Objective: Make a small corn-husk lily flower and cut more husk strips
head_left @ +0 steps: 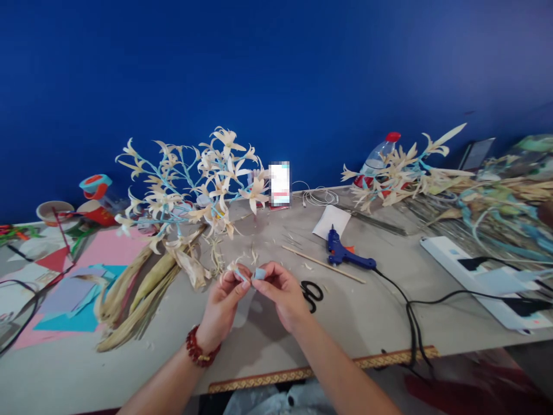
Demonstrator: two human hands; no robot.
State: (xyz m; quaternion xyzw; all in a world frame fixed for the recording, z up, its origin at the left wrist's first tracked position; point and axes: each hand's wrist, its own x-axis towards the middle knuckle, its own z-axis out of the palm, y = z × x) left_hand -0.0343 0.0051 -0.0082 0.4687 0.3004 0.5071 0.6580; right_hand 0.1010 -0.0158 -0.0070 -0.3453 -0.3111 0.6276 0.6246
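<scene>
Above the middle of the table my two hands meet, fingers pinched. My left hand (224, 297) is closed on a small craft flower (232, 267) with pale petals; part of its light blue stem shows between the fingers. In my right hand (280, 291) is a small light blue strip (259, 274), pinched between thumb and forefinger close to the stem. Whether strip and stem touch is hidden by the fingertips. Black-handled scissors (311, 294) lie beside my right hand, partly covered by it. Pale husk scraps (216, 253) are scattered just beyond my left hand.
A blue glue gun (345, 252) lies at right, its cord running to a white power strip (449, 271). A wooden stick (324, 264) lies nearer. Flower branches (220, 184) stand behind. Dried husks (147, 288) and coloured paper (69, 323) lie left; a phone (280, 184) stands back.
</scene>
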